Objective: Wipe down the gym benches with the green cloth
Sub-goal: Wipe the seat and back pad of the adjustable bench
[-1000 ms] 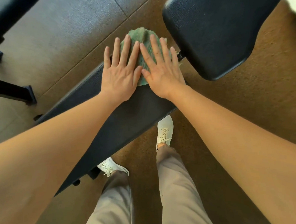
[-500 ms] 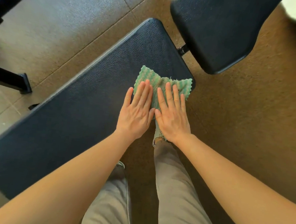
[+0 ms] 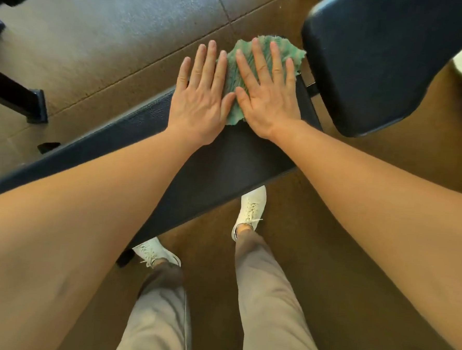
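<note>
On the bench pad (image 3: pixel 225 158), both flat hands press the green cloth (image 3: pixel 239 69).

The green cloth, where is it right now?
In the head view the green cloth lies on the far end of the long bench pad, pressed flat under the left hand and right hand, beside the other bench pad.

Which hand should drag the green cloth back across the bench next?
Probably the right hand: it lies flat over most of the green cloth on the bench pad. The left hand covers only the cloth's left edge, resting mostly on bare pad.
</note>
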